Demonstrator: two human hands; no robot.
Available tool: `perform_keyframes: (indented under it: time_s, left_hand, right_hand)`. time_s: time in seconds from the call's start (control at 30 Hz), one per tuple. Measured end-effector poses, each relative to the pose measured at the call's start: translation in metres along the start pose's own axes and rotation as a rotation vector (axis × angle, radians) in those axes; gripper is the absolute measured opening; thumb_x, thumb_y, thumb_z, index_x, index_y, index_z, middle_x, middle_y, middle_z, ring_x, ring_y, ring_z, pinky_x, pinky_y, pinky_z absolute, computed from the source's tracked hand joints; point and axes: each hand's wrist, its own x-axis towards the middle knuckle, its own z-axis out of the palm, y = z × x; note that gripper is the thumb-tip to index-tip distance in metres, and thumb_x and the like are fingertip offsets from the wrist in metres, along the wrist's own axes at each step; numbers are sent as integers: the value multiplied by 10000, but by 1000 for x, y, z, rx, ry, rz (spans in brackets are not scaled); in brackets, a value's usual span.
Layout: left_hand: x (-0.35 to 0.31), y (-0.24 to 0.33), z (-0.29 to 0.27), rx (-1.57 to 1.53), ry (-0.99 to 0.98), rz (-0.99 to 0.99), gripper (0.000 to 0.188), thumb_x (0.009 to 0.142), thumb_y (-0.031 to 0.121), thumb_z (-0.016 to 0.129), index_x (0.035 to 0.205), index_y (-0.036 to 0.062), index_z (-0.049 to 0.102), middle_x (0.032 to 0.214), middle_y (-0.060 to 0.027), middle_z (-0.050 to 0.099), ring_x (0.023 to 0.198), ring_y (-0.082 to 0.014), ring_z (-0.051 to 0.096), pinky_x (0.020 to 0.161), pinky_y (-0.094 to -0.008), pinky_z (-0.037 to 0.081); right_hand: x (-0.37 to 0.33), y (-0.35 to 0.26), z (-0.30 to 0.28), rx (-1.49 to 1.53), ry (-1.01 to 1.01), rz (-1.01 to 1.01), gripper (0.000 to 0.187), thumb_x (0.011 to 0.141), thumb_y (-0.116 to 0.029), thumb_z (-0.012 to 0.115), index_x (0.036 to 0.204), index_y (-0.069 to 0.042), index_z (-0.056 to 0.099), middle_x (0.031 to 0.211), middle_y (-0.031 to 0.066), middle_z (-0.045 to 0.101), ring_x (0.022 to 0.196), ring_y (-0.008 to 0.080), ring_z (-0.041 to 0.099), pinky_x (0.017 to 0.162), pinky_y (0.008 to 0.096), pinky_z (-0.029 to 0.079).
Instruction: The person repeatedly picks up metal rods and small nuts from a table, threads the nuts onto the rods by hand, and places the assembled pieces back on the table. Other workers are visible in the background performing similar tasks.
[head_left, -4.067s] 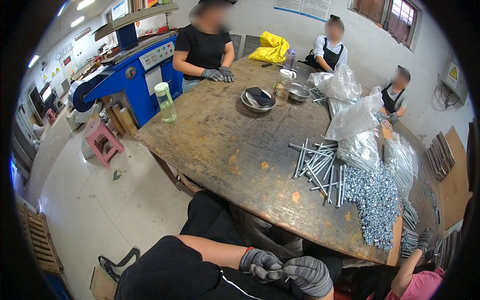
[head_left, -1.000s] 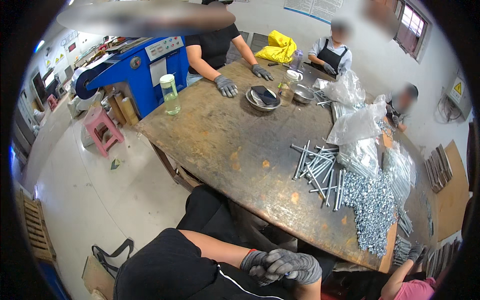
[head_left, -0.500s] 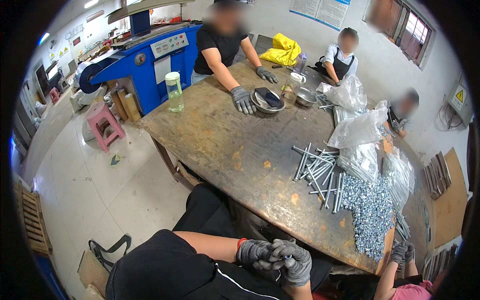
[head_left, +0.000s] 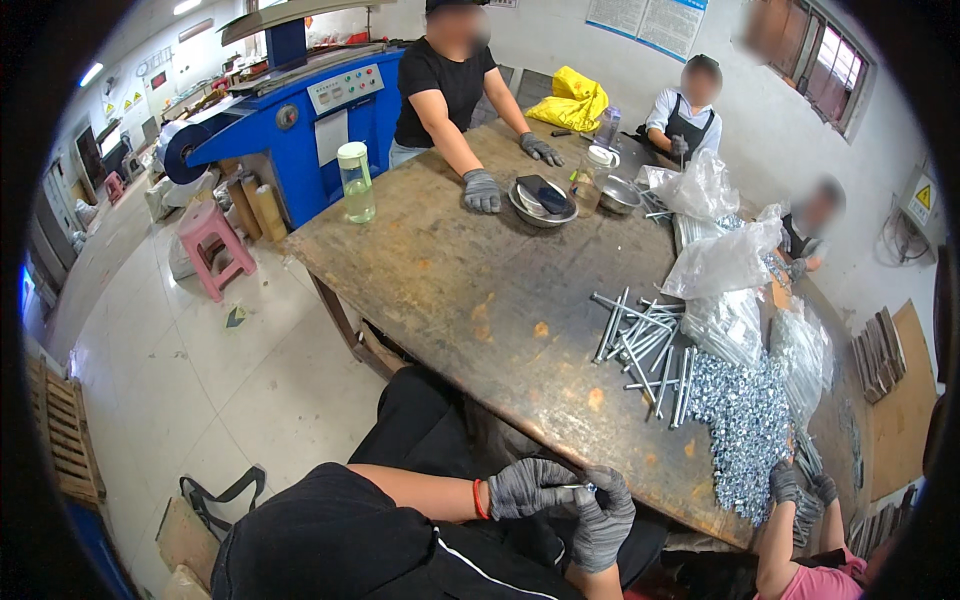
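most of the metal piece (head_left: 580, 487) is hidden by the gloved fingers around it, so its full shape is hard to make out; only a shiny bit shows at the near edge, just off the table (head_left: 430, 270). the left hand (head_left: 527, 488) pinches one end of it, and the right hand (head_left: 603, 520) has its fingers closed round the other. the co-worker in pink (head_left: 840, 582) is cut off at the near right, with two gloved hands beside the nuts (head_left: 745, 420). the nuts lie in one heap, too many to count, and the loose bolts (head_left: 650, 345) left of them overlap, so their number cannot be told either. four other people sit or stand around the table. on it are two metal bowls (head_left: 545, 216), three bottles and one yellow bag (head_left: 570, 100) at the far side; a dark phone (head_left: 540, 190) lies in the left bowl. clear plastic bags (head_left: 725, 260) on the right, some with bolts inside, block part of the far right side. on the left floor are a pink stool (head_left: 212, 250) and a blue machine (head_left: 300, 130) behind it.
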Motion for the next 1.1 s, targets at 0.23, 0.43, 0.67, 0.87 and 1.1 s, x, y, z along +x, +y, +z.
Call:
perform_keyframes:
  time_s: [0.23,0.43,0.67,0.87,1.1]
  left_hand:
    - [0,-25,-1,-117,-143,223,304,887,140,589,1181,60,583,1093,-57,631,1038,-174,572,902,-311,430]
    - [-1,-3,-5,-249,-360,-6,311,907,318,558,1068,55,595,717,11,532,626,-86,470,607,-233,396]
    - [0,-28,5,-913,-722,-433,369,895,413,550,974,57,604,577,42,443,419,-31,371,368,-171,257]
    - [20,-119,1,-1144,-1287,-535,282,872,321,591,906,41,605,607,-13,501,488,-88,451,445,-233,363]
    - [8,-9,-13,-62,-295,137,409,897,448,502,858,48,578,708,-43,595,647,-161,560,601,-288,426]
  right_hand:
    - [6,2,-9,291,-247,75,328,715,-276,757,912,-26,681,1000,130,652,1009,246,582,908,359,420]
    - [15,-11,-13,180,-369,50,418,713,-387,746,913,-25,689,964,137,666,1054,285,570,945,410,399]
    - [29,-14,-7,400,-659,-71,295,788,-326,689,770,-33,658,763,124,662,951,317,595,971,504,367]
    - [42,-21,9,386,-821,-147,338,757,-363,704,690,-42,621,729,97,642,822,278,596,967,458,360]
    - [36,-17,-5,194,-405,4,265,670,-223,786,758,-30,628,809,85,632,795,215,586,816,357,452]
